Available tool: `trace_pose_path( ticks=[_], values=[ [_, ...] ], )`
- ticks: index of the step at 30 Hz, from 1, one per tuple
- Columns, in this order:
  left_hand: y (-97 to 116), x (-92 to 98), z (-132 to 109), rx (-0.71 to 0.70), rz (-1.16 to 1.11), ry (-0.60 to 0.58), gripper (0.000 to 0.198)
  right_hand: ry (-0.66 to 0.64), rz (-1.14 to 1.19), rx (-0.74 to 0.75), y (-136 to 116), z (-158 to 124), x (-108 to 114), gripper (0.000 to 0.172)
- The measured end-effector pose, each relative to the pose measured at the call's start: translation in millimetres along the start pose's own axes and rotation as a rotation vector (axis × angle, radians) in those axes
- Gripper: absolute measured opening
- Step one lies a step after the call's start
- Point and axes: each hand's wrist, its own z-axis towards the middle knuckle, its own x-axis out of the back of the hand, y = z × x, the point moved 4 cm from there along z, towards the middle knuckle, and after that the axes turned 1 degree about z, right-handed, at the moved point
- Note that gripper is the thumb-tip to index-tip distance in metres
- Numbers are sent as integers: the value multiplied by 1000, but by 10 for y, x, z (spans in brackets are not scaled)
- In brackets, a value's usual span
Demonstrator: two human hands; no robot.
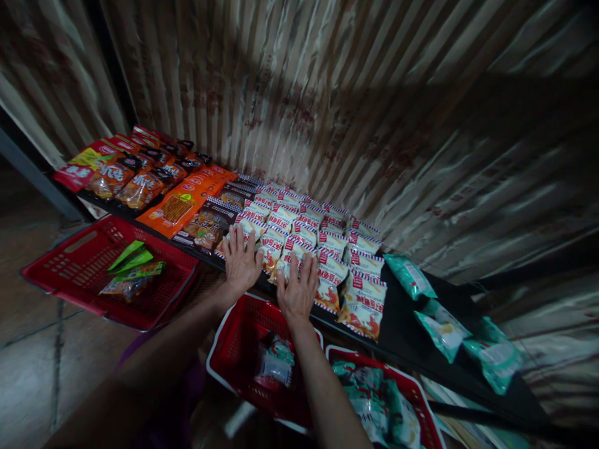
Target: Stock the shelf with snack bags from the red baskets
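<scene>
Hands both rest on the desk (402, 318), palms down and fingers spread. The left hand (241, 265) lies flat on the near left edge of a block of white packets (327, 240) with red and blue trim. The right hand (298, 290) lies flat just beside it, on the near row of the same block. Both are released and grasp nothing.

The white packets lie in overlapping rows across the middle of the desk, from its near edge to the far wall (374, 93) of corrugated sheet. Left of them lie dark packets (210, 221), then orange packets (180, 202), then red packets (116, 174) at the far left end. To the right, well apart from the hands, teal packets (442, 327) lie loosely spaced.

Three red baskets stand below the near edge. The left basket (70, 268) holds green packets (133, 262). The middle basket (229, 349), under the forearms, holds a few packets; their kind cannot be told. The right basket (421, 399) holds more teal ones.
</scene>
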Motion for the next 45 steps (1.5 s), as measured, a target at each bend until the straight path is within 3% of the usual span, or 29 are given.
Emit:
trace_pose_path(
  ticks=[7, 14, 25, 45],
  values=[
    [189, 110, -161, -172, -28, -92, 51, -37, 33, 20, 0, -141, 22, 56],
    [147, 89, -179, -226, -11, -107, 44, -58, 65, 27, -2, -151, 7, 50],
    [105, 94, -121, -222, 9, -68, 22, -62, 105, 26, -21, -124, 4, 48],
    [9, 108, -23, -268, 6, -120, 28, -52, 117, 26, 1, -113, -43, 49]
  ],
)
